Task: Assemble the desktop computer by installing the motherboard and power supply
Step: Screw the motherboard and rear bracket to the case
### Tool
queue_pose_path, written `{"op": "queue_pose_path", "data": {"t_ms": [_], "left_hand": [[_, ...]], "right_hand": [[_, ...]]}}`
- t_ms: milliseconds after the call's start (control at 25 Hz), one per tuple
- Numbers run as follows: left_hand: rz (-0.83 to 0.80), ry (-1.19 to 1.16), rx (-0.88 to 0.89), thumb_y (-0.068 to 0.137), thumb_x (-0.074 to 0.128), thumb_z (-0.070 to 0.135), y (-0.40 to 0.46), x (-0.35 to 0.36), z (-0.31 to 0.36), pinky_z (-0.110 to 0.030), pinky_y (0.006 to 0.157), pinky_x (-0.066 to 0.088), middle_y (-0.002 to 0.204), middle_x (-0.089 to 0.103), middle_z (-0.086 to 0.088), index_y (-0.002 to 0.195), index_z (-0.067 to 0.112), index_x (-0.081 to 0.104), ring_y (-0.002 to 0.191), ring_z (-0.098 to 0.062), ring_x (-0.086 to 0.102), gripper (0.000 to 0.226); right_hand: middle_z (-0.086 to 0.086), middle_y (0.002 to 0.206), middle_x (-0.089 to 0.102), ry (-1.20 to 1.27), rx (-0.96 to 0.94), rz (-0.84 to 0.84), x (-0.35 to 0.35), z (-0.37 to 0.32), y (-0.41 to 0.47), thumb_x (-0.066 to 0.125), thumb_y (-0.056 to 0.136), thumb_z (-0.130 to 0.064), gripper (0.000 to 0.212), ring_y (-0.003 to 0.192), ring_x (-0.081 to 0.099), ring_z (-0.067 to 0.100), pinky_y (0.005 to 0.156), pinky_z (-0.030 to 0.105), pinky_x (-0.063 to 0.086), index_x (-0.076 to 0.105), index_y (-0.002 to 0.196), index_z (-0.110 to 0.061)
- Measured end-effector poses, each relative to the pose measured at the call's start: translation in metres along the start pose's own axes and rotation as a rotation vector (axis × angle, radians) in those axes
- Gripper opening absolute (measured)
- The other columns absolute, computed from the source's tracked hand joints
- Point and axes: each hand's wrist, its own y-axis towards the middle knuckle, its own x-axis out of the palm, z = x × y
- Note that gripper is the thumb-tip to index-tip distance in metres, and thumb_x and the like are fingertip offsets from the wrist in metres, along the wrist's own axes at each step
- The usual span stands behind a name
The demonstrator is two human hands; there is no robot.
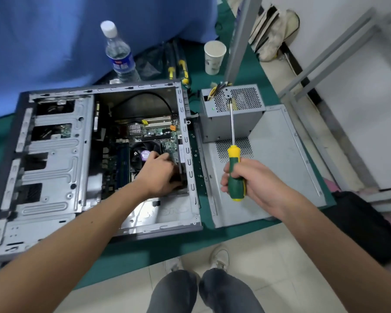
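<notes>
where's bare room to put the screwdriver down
Free: side panel in front of the power supply, and green mat along the case's near edge. Crowded: behind the case, around bottle and cup.

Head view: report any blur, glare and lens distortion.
Head view: wide-angle lens bows the computer case edges and stretches both forearms; frame edges smear, worst at right; soft glare on the case floor below the left hand; screwdriver in the right hand stays fairly sharp.

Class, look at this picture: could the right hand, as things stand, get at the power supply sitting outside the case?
Probably yes, once freed. The power supply stands on the side panel just beyond the right hand, nothing between, but that hand grips the screwdriver.
</notes>
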Motion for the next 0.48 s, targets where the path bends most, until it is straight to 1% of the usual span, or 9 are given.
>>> {"op": "queue_pose_path", "data": {"t_ms": [40, 80, 120, 200, 240, 280, 360, 400, 480], "left_hand": [[-0.037, 0.014, 0.023, 0.09, 0.051, 0.058, -0.002, -0.003, -0.001, -0.038, 0.095, 0.028, 0.097, 0.066, 0.006, 0.091, 0.021, 0.07, 0.108, -0.017, 0.042, 0.041], [-0.062, 0.03, 0.04, 0.091, 0.052, 0.055, -0.004, -0.005, 0.0, -0.04, 0.097, 0.026, 0.098, 0.066, 0.005, 0.092, 0.02, 0.069, 0.111, -0.019, 0.041, 0.039], [-0.061, 0.059, 0.056, 0.092, 0.052, 0.052, -0.009, -0.005, 0.0, -0.042, 0.1, 0.023, 0.101, 0.066, 0.006, 0.095, 0.02, 0.068, 0.114, -0.021, 0.04, 0.036], [-0.008, 0.133, 0.088, 0.094, 0.052, 0.044, -0.02, -0.001, 0.0, -0.046, 0.105, 0.019, 0.117, 0.062, 0.006, 0.117, 0.024, 0.064, 0.123, -0.023, 0.036, 0.033], [0.02, 0.155, 0.098, 0.095, 0.052, 0.04, -0.026, 0.003, -0.001, -0.048, 0.107, 0.018, 0.127, 0.057, 0.004, 0.127, 0.026, 0.059, 0.128, -0.024, 0.033, 0.036], [0.04, 0.167, 0.109, 0.095, 0.051, 0.037, -0.031, 0.007, -0.004, -0.049, 0.109, 0.017, 0.134, 0.051, 0.0, 0.132, 0.026, 0.055, 0.134, -0.026, 0.028, 0.039], [0.066, 0.183, 0.126, 0.096, 0.051, 0.033, -0.036, 0.01, -0.009, -0.051, 0.111, 0.014, 0.143, 0.041, -0.008, 0.131, 0.026, 0.057, 0.141, -0.029, 0.021, 0.037], [0.075, 0.188, 0.135, 0.095, 0.052, 0.032, -0.036, 0.01, -0.011, -0.051, 0.111, 0.014, 0.145, 0.039, -0.009, 0.129, 0.026, 0.059, 0.142, -0.03, 0.02, 0.035], [0.097, 0.179, 0.138, 0.094, 0.054, 0.031, -0.034, 0.011, -0.013, -0.051, 0.11, 0.017, 0.141, 0.042, -0.009, 0.122, 0.026, 0.064, 0.14, -0.031, 0.023, 0.03]], "right_hand": [[0.005, 0.07, 0.065, -0.124, -0.04, 0.084, 0.016, -0.009, 0.005, 0.055, 0.074, -0.02, 0.014, 0.068, 0.063, 0.02, 0.075, 0.042, 0.05, 0.056, 0.085, -0.013], [0.002, 0.068, 0.061, -0.248, -0.085, 0.154, 0.033, -0.016, 0.01, 0.055, 0.077, -0.022, 0.007, 0.065, 0.06, 0.018, 0.07, 0.038, 0.046, 0.052, 0.079, -0.016], [0.0, 0.067, 0.056, -0.367, -0.135, 0.209, 0.048, -0.023, 0.016, 0.056, 0.082, -0.026, 0.012, 0.064, 0.058, 0.018, 0.065, 0.033, 0.043, 0.048, 0.076, -0.019], [-0.002, 0.075, 0.051, -0.595, -0.254, 0.331, 0.072, -0.03, 0.035, 0.057, 0.09, -0.036, 0.024, 0.067, 0.053, 0.019, 0.058, 0.032, 0.036, 0.045, 0.077, -0.02], [-0.001, 0.083, 0.051, -0.713, -0.321, 0.402, 0.082, -0.034, 0.046, 0.057, 0.092, -0.041, 0.028, 0.073, 0.051, 0.019, 0.059, 0.033, 0.035, 0.046, 0.082, -0.017], [0.0, 0.09, 0.049, -0.828, -0.387, 0.47, 0.091, -0.038, 0.057, 0.055, 0.094, -0.044, 0.031, 0.079, 0.051, 0.02, 0.064, 0.032, 0.035, 0.046, 0.087, -0.015], [0.003, 0.1, 0.047, -1.025, -0.504, 0.573, 0.105, -0.042, 0.077, 0.053, 0.096, -0.045, 0.034, 0.091, 0.05, 0.022, 0.071, 0.031, 0.038, 0.049, 0.098, -0.012], [0.005, 0.104, 0.048, -1.112, -0.546, 0.611, 0.11, -0.041, 0.084, 0.053, 0.097, -0.043, 0.033, 0.095, 0.05, 0.023, 0.072, 0.032, 0.04, 0.05, 0.102, -0.011], [0.007, 0.106, 0.05, -1.228, -0.603, 0.692, 0.116, -0.035, 0.092, 0.055, 0.097, -0.039, 0.029, 0.095, 0.053, 0.024, 0.066, 0.032, 0.041, 0.052, 0.104, -0.011]]}}
